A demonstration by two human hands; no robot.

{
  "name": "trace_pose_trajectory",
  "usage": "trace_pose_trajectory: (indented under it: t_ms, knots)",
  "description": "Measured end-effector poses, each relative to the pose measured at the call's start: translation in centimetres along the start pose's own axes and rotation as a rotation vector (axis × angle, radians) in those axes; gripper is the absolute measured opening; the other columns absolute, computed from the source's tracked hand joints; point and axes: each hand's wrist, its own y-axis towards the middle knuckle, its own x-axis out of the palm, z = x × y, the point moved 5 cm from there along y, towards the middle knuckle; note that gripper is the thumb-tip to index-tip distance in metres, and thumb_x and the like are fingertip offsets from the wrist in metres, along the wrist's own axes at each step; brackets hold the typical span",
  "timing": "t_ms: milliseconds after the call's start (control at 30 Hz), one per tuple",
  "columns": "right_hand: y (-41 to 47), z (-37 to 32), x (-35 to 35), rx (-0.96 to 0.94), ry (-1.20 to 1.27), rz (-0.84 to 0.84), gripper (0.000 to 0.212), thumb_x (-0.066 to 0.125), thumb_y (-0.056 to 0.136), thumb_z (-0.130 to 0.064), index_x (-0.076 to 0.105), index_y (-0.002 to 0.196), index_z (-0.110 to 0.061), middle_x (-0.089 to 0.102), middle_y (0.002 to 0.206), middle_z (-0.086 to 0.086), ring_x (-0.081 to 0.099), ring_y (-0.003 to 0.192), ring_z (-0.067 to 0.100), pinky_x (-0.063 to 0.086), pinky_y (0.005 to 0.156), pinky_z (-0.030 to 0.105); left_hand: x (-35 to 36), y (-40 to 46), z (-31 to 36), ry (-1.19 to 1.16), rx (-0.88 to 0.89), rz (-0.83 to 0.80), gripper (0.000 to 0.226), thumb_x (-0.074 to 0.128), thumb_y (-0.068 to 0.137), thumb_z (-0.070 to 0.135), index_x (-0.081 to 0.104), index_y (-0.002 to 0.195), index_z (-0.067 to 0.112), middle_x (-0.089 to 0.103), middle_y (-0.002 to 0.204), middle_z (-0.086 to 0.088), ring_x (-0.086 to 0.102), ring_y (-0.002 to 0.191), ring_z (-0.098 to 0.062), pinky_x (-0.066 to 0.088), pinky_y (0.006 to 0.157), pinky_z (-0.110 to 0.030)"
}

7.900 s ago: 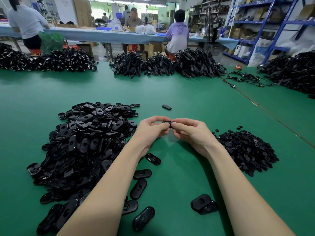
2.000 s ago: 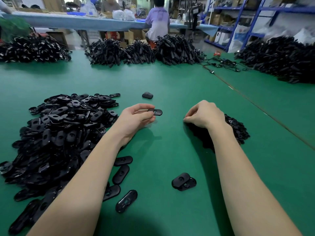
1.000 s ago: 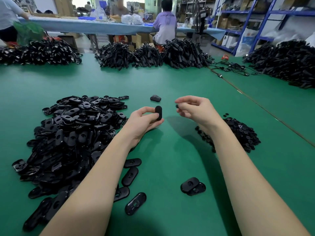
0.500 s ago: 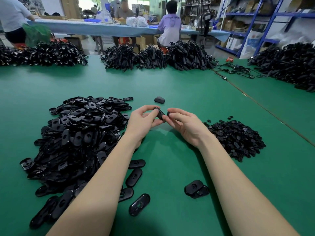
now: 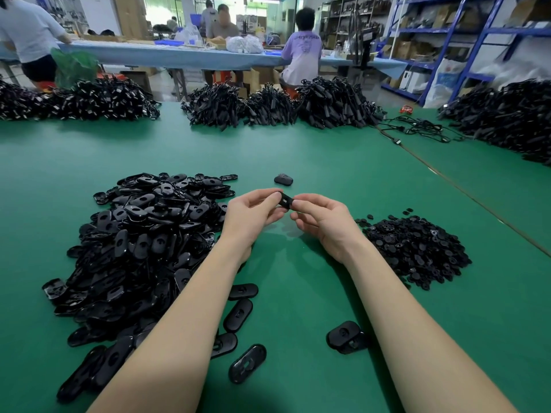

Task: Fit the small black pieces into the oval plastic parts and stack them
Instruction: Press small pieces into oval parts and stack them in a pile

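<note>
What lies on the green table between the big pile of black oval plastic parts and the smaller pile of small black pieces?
In the head view, both hands, left hand and right hand, grip one oval part above bare green table.

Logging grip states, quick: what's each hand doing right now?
Left hand: grips the oval plastic part.
Right hand: fingertips pinch the same part's other end; whether it also holds a small piece cannot be told.

You sit at a broad green-covered worktable (image 5: 298,150). Beyond it runs a long table draped in pale blue cloth (image 5: 167,56), where people sit and stand working. Blue metal shelving (image 5: 477,34) loaded with cardboard boxes lines your right. Brown cartons (image 5: 259,76) sit under the far table; bright light falls through a rear opening (image 5: 176,7).
</note>
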Motion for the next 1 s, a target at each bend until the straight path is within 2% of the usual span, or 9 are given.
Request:
trace_pose_trajectory:
  t_ms: [200, 333, 533, 1000]
  knots:
    - [-0.11, 0.03, 0.3, -0.042, -0.076, 0.067, 0.006, 0.074, 0.089, -0.002, 0.073, 0.089, -0.008, 0.071, 0.071, 0.002, 0.065, 0.058, 0.009, 0.054, 0.055, 0.018, 0.12, -0.05, -0.15, -0.017, -0.052, -0.009, 0.009, 0.066, 0.094, 0.006, 0.071, 0.1, 0.003, 0.078, 0.086, -0.01, 0.075, 0.086, -0.023, 0.059, 0.073, -0.02]
    - [-0.05, 0.11, 0.12, -0.046, -0.075, 0.097, 0.008, 0.073, 0.089, 0.0, 0.072, 0.086, -0.008, 0.069, 0.065, -0.001, 0.062, 0.055, 0.007, 0.053, 0.053, 0.019, 0.45, -0.2, -0.27, -0.031, -0.077, -0.027, 0.007, 0.064, 0.093, 0.001, 0.069, 0.098, 0.002, 0.077, 0.083, -0.013, 0.076, 0.083, -0.022, 0.059, 0.071, -0.02]
    - [0.09, 0.04, 0.14, -0.046, -0.081, 0.113, 0.008, 0.074, 0.089, -0.001, 0.073, 0.086, -0.009, 0.069, 0.064, -0.001, 0.062, 0.054, 0.008, 0.053, 0.052, 0.019, 0.56, -0.11, -0.13, -0.044, -0.067, -0.051, 0.015, 0.06, 0.094, -0.003, 0.073, 0.098, 0.005, 0.078, 0.087, -0.01, 0.076, 0.086, -0.021, 0.059, 0.074, -0.019]
    - [0.13, 0.09, 0.05, -0.031, -0.125, 0.123, 0.006, 0.079, 0.085, -0.003, 0.075, 0.085, -0.008, 0.069, 0.067, 0.002, 0.059, 0.051, 0.008, 0.053, 0.052, 0.02, 0.53, -0.12, -0.25, -0.001, -0.052, -0.07, 0.013, 0.064, 0.093, 0.001, 0.075, 0.094, 0.006, 0.078, 0.091, -0.011, 0.076, 0.089, -0.021, 0.058, 0.075, -0.018]
